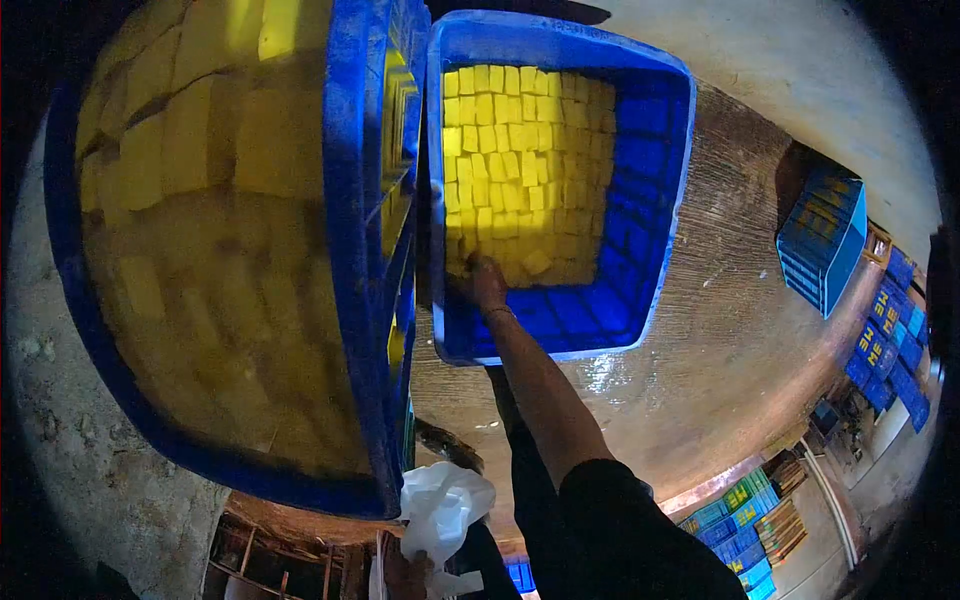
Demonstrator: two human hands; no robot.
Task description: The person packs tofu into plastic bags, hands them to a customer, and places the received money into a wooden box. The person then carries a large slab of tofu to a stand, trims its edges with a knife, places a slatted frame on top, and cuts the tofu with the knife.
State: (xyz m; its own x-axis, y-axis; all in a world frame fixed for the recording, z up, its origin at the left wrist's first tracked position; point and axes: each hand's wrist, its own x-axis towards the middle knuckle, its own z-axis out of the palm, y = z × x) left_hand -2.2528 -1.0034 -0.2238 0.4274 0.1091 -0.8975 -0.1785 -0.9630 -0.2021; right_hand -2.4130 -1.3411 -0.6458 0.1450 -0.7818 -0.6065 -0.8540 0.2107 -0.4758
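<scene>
Ribbed brown floor (740, 200) lies beneath. The right hand (487, 283), its finger grip unclear, reaches yellow rectangular blocks (513, 80) inside a blue plastic tub (630, 200); the left hand (408, 574) clutches a white plastic bag (447, 503). Gentle pressure should spare block edges.
</scene>
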